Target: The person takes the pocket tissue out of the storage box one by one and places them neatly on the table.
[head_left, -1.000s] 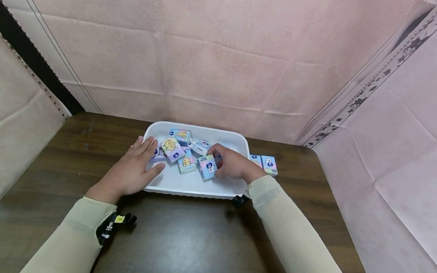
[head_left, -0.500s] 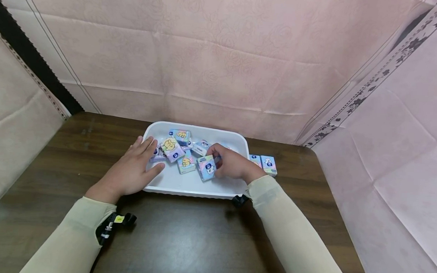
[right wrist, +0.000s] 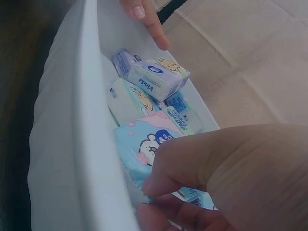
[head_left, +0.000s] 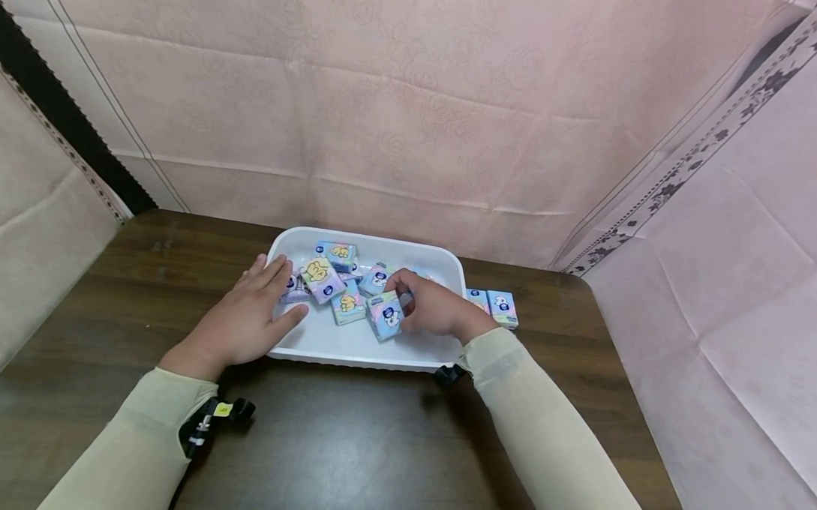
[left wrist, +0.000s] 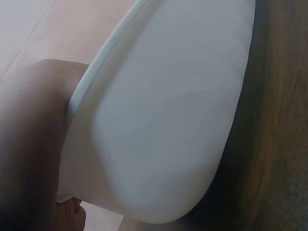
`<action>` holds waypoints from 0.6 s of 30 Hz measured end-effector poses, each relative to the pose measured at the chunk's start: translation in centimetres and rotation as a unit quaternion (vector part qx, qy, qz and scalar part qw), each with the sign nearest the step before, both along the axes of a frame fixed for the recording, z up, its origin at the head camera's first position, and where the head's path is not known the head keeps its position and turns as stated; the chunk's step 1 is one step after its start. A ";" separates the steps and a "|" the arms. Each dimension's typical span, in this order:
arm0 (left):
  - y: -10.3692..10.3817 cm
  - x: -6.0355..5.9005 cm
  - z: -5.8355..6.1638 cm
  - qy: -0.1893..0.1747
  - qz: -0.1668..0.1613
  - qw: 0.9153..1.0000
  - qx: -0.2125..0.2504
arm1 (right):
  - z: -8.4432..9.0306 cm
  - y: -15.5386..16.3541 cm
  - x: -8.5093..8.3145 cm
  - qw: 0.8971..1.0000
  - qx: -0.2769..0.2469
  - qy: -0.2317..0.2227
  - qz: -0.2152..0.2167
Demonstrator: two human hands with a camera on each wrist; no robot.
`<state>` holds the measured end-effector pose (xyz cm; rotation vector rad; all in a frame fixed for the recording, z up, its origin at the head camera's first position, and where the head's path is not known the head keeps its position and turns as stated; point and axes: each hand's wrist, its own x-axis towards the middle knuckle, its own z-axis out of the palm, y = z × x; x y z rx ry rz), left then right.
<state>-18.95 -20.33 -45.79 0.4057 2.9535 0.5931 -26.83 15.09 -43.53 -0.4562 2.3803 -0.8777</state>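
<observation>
Tissue packs fill a white plastic tub (head_left: 449, 265) that sits on a dark wooden table (head_left: 348, 440), close to the pink cloth backdrop (head_left: 400, 119). The right hand (head_left: 432, 308) reaches over the tub's near right wall with its fingers curled, and thumb and fingertips pinch one small tissue pack (head_left: 385, 314), pastel blue and pink with a cartoon print; the pack stands tilted on an edge just above the tub floor, near the front right of the tub. From the right wrist view the same pack (right wrist: 144, 144) shows its cartoon face, with the curled fingers (right wrist: 192, 159) pressed against its side and the tub's white wall beside it. The left hand (head_left: 247, 317) lies flat over the tub's near left corner, fingers straight and spread, gripping nothing; its fingertips reach in towards a purple pack (head_left: 294, 287) at the left of the heap, though whether they touch it cannot be told. The left wrist view shows only the tub's smooth outer wall (left wrist: 168, 120) with the hand laid over the rim. More packs lie loose in the tub: a yellow and purple one (head_left: 323, 276), a blue one (head_left: 337, 252) behind it, and another (head_left: 347, 305) flat on the floor. Two further packs (head_left: 493, 301) lie side by side on the table just outside the tub's right wall.
</observation>
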 end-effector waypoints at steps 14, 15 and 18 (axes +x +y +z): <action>0.0 0.0 -0.1 -0.003 0.002 1.000 -0.001 | 1.0 0.8 0.9 1.000 -0.001 -0.004 -0.003; 0.0 0.0 0.0 -0.003 0.002 1.000 -0.001 | 1.1 0.8 1.0 1.000 0.000 -0.003 -0.003; 0.0 0.0 0.0 -0.002 0.003 1.000 -0.002 | 1.3 0.9 1.2 1.000 0.003 0.002 0.001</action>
